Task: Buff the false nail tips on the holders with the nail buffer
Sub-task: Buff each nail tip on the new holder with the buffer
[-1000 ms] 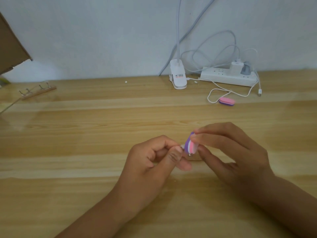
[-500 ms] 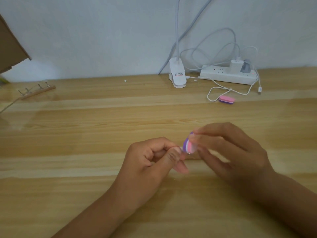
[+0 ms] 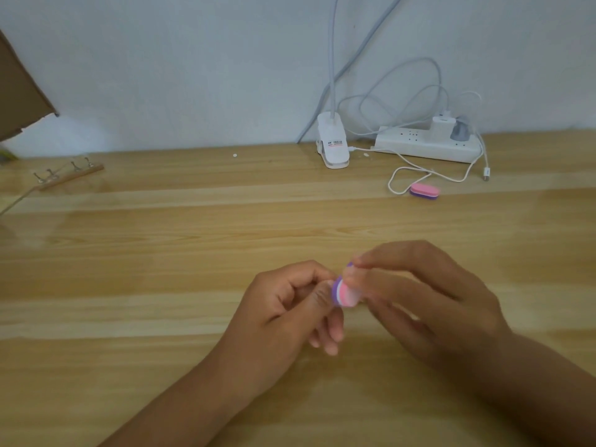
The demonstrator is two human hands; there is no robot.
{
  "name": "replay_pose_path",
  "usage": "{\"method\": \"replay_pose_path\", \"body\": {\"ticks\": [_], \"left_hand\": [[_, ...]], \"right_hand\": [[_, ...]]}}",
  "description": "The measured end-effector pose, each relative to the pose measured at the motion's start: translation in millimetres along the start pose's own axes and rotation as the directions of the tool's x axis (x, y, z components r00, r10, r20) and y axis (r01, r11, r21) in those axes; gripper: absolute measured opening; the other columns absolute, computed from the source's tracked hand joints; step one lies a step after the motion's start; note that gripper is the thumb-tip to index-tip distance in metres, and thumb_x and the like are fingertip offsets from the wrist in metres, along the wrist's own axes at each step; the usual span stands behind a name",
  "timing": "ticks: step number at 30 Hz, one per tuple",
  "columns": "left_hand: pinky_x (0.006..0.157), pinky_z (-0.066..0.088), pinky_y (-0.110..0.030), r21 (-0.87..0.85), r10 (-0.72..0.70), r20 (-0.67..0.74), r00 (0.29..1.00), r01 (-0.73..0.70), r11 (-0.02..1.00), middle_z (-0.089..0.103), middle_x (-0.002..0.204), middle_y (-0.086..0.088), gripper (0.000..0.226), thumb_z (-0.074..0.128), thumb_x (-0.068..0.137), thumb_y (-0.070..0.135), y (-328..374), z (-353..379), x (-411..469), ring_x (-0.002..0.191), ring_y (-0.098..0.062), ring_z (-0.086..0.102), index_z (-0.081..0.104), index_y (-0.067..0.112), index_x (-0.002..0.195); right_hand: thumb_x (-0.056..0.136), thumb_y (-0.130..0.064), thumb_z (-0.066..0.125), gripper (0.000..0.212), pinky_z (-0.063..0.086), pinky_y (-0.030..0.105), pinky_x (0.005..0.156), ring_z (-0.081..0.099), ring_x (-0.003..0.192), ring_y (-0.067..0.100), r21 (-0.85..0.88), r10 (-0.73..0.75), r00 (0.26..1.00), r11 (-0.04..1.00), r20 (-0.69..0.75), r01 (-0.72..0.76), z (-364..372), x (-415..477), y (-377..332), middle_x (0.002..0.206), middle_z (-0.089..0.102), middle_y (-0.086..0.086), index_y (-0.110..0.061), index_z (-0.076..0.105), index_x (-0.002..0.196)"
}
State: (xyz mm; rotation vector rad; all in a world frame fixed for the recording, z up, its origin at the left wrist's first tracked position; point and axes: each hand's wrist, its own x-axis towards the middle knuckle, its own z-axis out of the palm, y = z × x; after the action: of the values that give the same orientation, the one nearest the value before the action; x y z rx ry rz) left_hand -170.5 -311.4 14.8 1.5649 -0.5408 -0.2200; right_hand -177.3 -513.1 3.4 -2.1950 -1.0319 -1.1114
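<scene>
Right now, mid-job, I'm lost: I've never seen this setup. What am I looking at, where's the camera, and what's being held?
There is no machine here: these are a person's two bare hands, filmed by one camera worn on the head, looking forward and down at a wooden table. The right hand pinches a small purple, white and pink nail buffer. The left hand is curled, thumb against forefinger, around something its fingers hide, presumably a nail tip holder. Farther back lie a second buffer, a white power strip, a clip lamp's base and, at left, a wooden hook rack.
</scene>
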Motion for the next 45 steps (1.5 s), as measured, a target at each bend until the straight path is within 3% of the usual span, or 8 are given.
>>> {"method": "replay_pose_path", "body": {"ticks": [5, 11, 15, 21, 33, 38, 42, 45], "left_hand": [[0.051, 0.046, -0.027, 0.012, -0.004, 0.007, 1.0, 0.004, 1.0, 0.065, 0.063, -0.004, 0.02, 0.052, 0.094, 0.02, -1, 0, 1, 0.053, -0.016, 0.061, 0.066, 0.012, 0.082], [0.051, 0.046, -0.028, 0.035, -0.031, 0.023, 0.999, 0.03, 0.999, 0.065, 0.065, -0.001, 0.018, 0.053, 0.093, 0.022, -5, 3, 0, 0.053, -0.015, 0.061, 0.068, 0.016, 0.084], [0.05, 0.046, -0.026, 0.004, -0.016, 0.017, 1.0, 0.016, 1.0, 0.062, 0.062, 0.0, 0.021, 0.053, 0.093, 0.022, -3, 2, 1, 0.052, -0.015, 0.059, 0.066, 0.011, 0.082], [0.051, 0.046, -0.028, -0.005, -0.005, 0.023, 1.0, 0.005, 1.0, 0.061, 0.063, 0.001, 0.026, 0.051, 0.094, 0.021, -4, 0, 1, 0.053, -0.015, 0.059, 0.066, 0.0, 0.089], [0.051, 0.046, -0.027, 0.013, -0.016, 0.035, 0.999, 0.016, 1.0, 0.06, 0.062, 0.002, 0.023, 0.054, 0.093, 0.029, -6, 1, 0, 0.054, -0.014, 0.058, 0.067, 0.011, 0.086], [0.051, 0.047, -0.027, 0.025, -0.013, 0.003, 1.0, 0.012, 1.0, 0.057, 0.061, 0.003, 0.022, 0.049, 0.094, 0.022, -4, 1, 2, 0.054, -0.013, 0.057, 0.066, 0.012, 0.084], [0.05, 0.047, -0.026, -0.027, -0.009, 0.021, 1.0, 0.01, 1.0, 0.059, 0.06, 0.004, 0.026, 0.047, 0.093, 0.018, -1, 2, 2, 0.053, -0.012, 0.056, 0.069, 0.022, 0.081], [0.05, 0.046, -0.027, -0.04, -0.005, 0.038, 0.999, 0.007, 0.999, 0.054, 0.061, 0.002, 0.024, 0.047, 0.095, 0.02, 0, 0, 2, 0.055, -0.015, 0.056, 0.065, 0.013, 0.081]], "right_hand": [[0.089, 0.006, 0.066, 0.026, 0.053, 0.032, 0.084, 0.069, 0.093, 0.029, -0.024, -0.002, 0.999, 1.0, 0.034, 0.003, -4, 0, 10, 0.105, 0.07, 0.016, -0.006, 0.071, 0.112], [0.101, -0.005, 0.055, 0.022, 0.048, 0.028, 0.096, 0.064, 0.107, 0.024, 0.05, -0.055, 0.995, 0.997, 0.082, 0.05, -4, -3, 4, 0.116, 0.067, 0.012, -0.007, 0.065, 0.121], [0.098, -0.002, 0.054, 0.022, 0.051, 0.031, 0.088, 0.067, 0.099, 0.027, 0.001, 0.015, 0.998, 1.0, 0.064, -0.015, -5, 0, 12, 0.111, 0.068, 0.015, -0.004, 0.069, 0.115], [0.1, -0.003, 0.053, 0.022, 0.052, 0.031, 0.088, 0.067, 0.098, 0.027, 0.013, -0.017, 0.998, 1.0, 0.056, 0.016, -5, -1, 10, 0.11, 0.069, 0.016, -0.007, 0.066, 0.118], [0.104, -0.01, 0.051, 0.021, 0.051, 0.029, 0.09, 0.067, 0.101, 0.023, 0.073, -0.029, 0.999, 0.997, 0.025, 0.027, 1, -4, 2, 0.111, 0.068, 0.011, -0.009, 0.068, 0.117], [0.1, -0.005, 0.054, 0.021, 0.052, 0.03, 0.087, 0.067, 0.098, 0.025, 0.03, 0.015, 0.999, 0.999, 0.038, -0.016, -4, -1, 8, 0.11, 0.069, 0.013, -0.01, 0.066, 0.116], [0.102, -0.01, 0.056, 0.02, 0.049, 0.027, 0.094, 0.065, 0.107, 0.023, 0.032, -0.064, 0.998, 0.997, 0.017, 0.063, 4, -3, -11, 0.114, 0.069, 0.011, -0.008, 0.071, 0.115], [0.099, -0.004, 0.058, 0.02, 0.051, 0.029, 0.09, 0.067, 0.1, 0.026, -0.045, 0.042, 0.999, 0.998, 0.01, -0.042, -3, -2, 7, 0.111, 0.069, 0.013, -0.006, 0.073, 0.111]]}}
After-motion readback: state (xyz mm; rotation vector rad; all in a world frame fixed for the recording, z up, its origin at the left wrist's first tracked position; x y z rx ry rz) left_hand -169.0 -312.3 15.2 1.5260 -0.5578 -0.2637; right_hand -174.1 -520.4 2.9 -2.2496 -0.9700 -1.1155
